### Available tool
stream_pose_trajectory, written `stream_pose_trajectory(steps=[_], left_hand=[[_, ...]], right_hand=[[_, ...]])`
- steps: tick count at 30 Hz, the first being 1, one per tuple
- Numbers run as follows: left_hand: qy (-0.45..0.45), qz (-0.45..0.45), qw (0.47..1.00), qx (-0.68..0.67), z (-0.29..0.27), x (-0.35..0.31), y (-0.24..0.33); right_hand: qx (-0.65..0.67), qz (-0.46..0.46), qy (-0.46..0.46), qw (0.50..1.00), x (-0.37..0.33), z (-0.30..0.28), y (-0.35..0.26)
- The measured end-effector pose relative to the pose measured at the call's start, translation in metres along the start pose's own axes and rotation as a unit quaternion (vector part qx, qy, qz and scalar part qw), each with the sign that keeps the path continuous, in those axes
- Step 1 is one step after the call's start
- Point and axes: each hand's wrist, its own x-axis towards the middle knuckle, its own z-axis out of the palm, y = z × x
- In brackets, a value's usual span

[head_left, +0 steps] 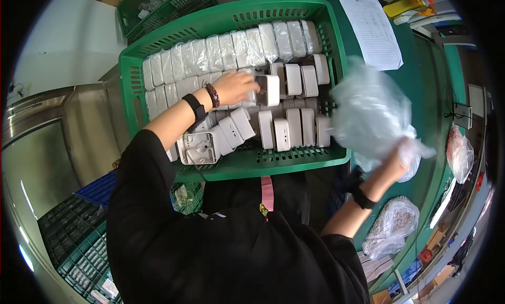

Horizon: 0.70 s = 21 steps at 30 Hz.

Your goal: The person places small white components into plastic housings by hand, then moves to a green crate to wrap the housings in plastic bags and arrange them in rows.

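Note:
My left hand (235, 88) reaches into a green plastic crate (231, 173), fingers bent and closed at the near side of a white plastic housing (272, 91). That housing stands a little higher than its neighbours; the fingertips are partly hidden against it. Under the hand lie housings wrapped in clear film (197, 56), packed upright in rows. On the right, my right hand (399, 159) is closed round the gathered end of a clear plastic bag (371, 112). The bag is puffed out and smeared by motion beside the crate's right wall.
Bare white housings (294, 127) stand in the crate's right half; one open-backed housing (198, 148) leans at its front left. A green table (415, 88) bears a printed sheet (371, 30) and a bag of small grey parts (392, 225). Another green crate (87, 262) stands lower left.

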Motion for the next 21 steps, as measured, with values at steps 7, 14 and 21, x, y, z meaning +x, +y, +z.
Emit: stream_pose_trajectory(steps=[7,14,21], left_hand=[[-0.269,-0.157,0.946,-0.094,0.054,-0.030,0.031],[-0.230,-0.239,0.926,-0.180,0.063,-0.034,0.039],[-0.367,-0.266,0.875,-0.168,0.041,-0.056,0.058]], right_hand=[[-0.083,-0.102,0.042,0.990,-0.010,-0.048,0.050],[0.030,-0.054,-0.103,0.993,-0.069,-0.017,0.028],[-0.015,-0.091,-0.153,0.984,-0.071,-0.016,0.017]])
